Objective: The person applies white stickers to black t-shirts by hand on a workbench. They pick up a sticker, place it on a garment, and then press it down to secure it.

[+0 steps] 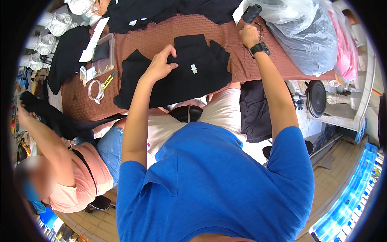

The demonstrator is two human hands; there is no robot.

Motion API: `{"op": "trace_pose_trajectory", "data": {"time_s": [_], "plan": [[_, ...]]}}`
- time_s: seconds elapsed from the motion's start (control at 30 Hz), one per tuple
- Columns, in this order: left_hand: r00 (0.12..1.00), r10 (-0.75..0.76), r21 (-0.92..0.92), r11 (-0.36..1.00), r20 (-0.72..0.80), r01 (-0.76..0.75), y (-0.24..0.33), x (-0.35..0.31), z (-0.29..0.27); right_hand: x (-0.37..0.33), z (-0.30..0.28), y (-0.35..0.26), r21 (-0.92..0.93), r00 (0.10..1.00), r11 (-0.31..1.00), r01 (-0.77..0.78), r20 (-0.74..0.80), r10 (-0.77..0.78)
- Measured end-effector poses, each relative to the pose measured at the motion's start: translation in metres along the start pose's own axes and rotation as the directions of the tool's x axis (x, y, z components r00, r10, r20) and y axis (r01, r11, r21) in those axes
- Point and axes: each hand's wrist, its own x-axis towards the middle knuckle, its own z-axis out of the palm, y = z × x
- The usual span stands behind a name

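A black garment (213, 60) lies spread on the brown textured tablecloth (157, 32) in front of me, with a small white label (194, 69) on it. My left hand (162, 63) is over the garment's middle, thumb and forefinger curved and apart with nothing between them. Farther right, my right hand (250, 35), with a dark watch on the wrist, is closed near the table's far right side. A thin dark wire-like object (260, 29) shows beside its fingers; whether they grip it is hidden. Just beyond that hand lies a black thread cone (252, 13).
Clear plastic bags (302, 38) crowd the right end. At left are a clear box (104, 54), yellow-green snips (107, 82) and a white ring-shaped roll (95, 92). More black fabric (169, 12) lies along the far edge. A co-worker (82, 169) sits at left, handling black cloth.
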Motion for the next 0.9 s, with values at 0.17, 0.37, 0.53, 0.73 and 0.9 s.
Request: {"op": "trace_pose_trajectory", "data": {"time_s": [0.17, 0.37, 0.53, 0.73, 0.9], "plan": [[0.990, 0.074, -0.181, 0.982, 0.117, -0.052, -0.019, -0.002, 0.003, -0.016, -0.045, -0.009, 0.290, 0.979, 0.945, -0.148, 0.179, 0.098], [1.000, -0.020, -0.092, 0.996, -0.022, 0.018, 0.009, -0.009, 0.009, -0.016, -0.037, 0.015, 0.438, 0.971, 0.870, -0.227, 0.175, 0.166], [0.994, 0.072, -0.004, 0.997, -0.086, -0.072, 0.009, -0.011, 0.010, -0.017, -0.029, 0.013, 0.289, 0.992, 0.949, -0.123, 0.038, 0.117], [0.996, 0.084, -0.063, 0.994, -0.020, -0.085, 0.000, -0.013, 0.014, -0.027, -0.025, -0.025, -0.118, 0.999, 0.993, -0.020, 0.034, 0.024], [0.994, 0.090, 0.094, 0.992, -0.062, -0.084, 0.013, -0.018, 0.018, -0.022, 0.007, -0.007, -0.264, 0.993, 0.964, 0.009, -0.111, -0.039]]}}
